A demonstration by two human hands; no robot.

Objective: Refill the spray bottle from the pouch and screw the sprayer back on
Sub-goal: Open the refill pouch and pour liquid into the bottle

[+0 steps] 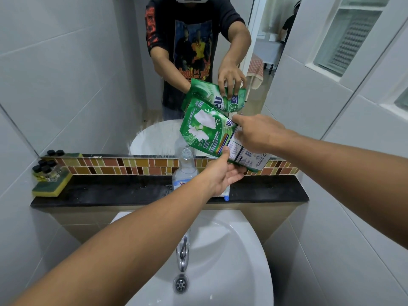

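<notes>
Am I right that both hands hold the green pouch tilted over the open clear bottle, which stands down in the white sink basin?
Not quite. The head view shows the clear bottle standing on the black ledge behind the sink, not in the basin. The rest holds: the left hand and right hand hold the green pouch tilted over its open neck.

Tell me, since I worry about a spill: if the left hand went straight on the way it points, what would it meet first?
The left hand already touches the green pouch from below. Going on, it would probably reach the tiled strip under the mirror, right of the open bottle; depth is unclear.
</notes>
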